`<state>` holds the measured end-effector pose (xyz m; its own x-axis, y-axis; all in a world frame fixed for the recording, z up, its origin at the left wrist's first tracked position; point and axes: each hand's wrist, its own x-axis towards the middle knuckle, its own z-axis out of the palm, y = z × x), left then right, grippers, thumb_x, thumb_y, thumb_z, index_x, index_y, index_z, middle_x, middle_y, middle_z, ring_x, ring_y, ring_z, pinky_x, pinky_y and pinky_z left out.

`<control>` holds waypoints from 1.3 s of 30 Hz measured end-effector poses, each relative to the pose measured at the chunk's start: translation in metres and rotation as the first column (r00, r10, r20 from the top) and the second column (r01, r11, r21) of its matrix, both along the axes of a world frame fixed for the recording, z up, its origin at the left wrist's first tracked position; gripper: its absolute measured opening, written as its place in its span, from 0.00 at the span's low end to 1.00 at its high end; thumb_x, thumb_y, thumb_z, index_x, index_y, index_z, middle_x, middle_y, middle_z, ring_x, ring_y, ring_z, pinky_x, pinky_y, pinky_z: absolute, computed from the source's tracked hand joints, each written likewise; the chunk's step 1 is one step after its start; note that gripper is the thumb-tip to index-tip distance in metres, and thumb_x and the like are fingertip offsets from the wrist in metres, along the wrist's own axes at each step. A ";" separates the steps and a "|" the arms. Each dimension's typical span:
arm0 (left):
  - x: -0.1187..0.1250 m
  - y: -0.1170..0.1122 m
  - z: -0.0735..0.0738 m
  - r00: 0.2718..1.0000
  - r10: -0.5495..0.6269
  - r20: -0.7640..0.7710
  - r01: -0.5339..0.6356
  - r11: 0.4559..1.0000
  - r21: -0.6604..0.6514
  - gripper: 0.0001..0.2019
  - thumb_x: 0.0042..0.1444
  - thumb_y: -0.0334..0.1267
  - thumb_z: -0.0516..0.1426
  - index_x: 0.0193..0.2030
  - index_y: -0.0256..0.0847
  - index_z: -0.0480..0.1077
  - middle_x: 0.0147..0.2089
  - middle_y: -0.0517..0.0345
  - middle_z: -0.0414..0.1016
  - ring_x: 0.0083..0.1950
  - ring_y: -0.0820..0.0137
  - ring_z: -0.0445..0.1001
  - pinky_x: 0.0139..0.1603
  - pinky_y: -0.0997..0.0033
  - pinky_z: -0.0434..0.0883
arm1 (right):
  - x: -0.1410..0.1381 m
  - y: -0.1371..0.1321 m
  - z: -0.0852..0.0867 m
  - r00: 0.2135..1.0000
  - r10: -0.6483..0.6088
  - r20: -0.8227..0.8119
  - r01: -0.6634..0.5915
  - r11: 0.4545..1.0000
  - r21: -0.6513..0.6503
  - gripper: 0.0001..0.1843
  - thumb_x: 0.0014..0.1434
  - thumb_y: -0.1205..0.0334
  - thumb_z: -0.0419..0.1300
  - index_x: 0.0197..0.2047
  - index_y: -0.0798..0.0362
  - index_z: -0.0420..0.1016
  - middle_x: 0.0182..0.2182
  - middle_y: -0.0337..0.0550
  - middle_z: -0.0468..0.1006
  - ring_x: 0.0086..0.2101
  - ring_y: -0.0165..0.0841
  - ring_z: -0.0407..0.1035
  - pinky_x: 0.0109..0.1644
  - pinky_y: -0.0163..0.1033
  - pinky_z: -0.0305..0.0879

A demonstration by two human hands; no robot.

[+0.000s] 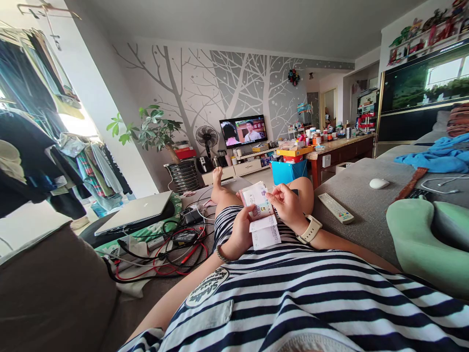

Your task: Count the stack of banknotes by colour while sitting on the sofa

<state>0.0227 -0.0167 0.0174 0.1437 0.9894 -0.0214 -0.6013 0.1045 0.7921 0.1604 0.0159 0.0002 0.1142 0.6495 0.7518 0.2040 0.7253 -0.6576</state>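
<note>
My left hand (240, 231) grips a small stack of banknotes (256, 199) from the left, its thumb lying over the front note, which shows a "5". My right hand (287, 205), with a pale watch on its wrist, pinches the upper right edge of the notes between thumb and finger. Below them, a white printed paper slip (266, 237) lies over the striped clothing on my lap. Whether the slip is also held by the left fingers is hidden. Both hands are close together above my lap.
A remote control (336, 208), a white mouse (379, 183) and a green neck pillow (410, 234) lie on the sofa at right. At left are a laptop (135, 212) and tangled cables (172, 249). Farther off stand a television (244, 131) and a cluttered table (340, 143).
</note>
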 end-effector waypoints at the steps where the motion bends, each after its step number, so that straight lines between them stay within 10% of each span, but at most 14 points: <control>1: 0.000 0.000 0.000 1.000 0.003 -0.001 -0.003 1.000 -0.002 0.24 0.56 0.30 0.54 0.61 0.30 0.69 0.43 0.46 0.84 0.42 0.56 0.83 0.48 0.56 0.79 | 0.000 0.000 0.000 1.000 -0.003 0.003 0.003 1.000 -0.010 0.20 0.58 0.41 0.62 0.31 0.49 0.64 0.21 0.36 0.71 0.24 0.33 0.67 0.30 0.36 0.60; 19: 0.003 0.016 -0.016 0.994 0.060 0.094 -0.069 0.993 0.096 0.25 0.60 0.30 0.53 0.65 0.37 0.66 0.53 0.48 0.80 0.58 0.55 0.77 0.61 0.53 0.73 | -0.001 0.005 -0.003 0.998 -0.049 0.048 0.050 0.999 -0.011 0.15 0.59 0.51 0.62 0.29 0.51 0.67 0.23 0.39 0.75 0.25 0.33 0.69 0.30 0.36 0.60; 39: 0.000 0.011 -0.007 0.996 0.051 0.077 -0.053 0.998 0.020 0.24 0.64 0.36 0.52 0.66 0.33 0.65 0.47 0.45 0.83 0.47 0.55 0.82 0.52 0.56 0.78 | -0.001 -0.004 -0.001 0.998 0.040 0.044 -0.043 0.997 0.060 0.17 0.62 0.48 0.60 0.30 0.52 0.69 0.23 0.39 0.75 0.25 0.31 0.68 0.29 0.34 0.60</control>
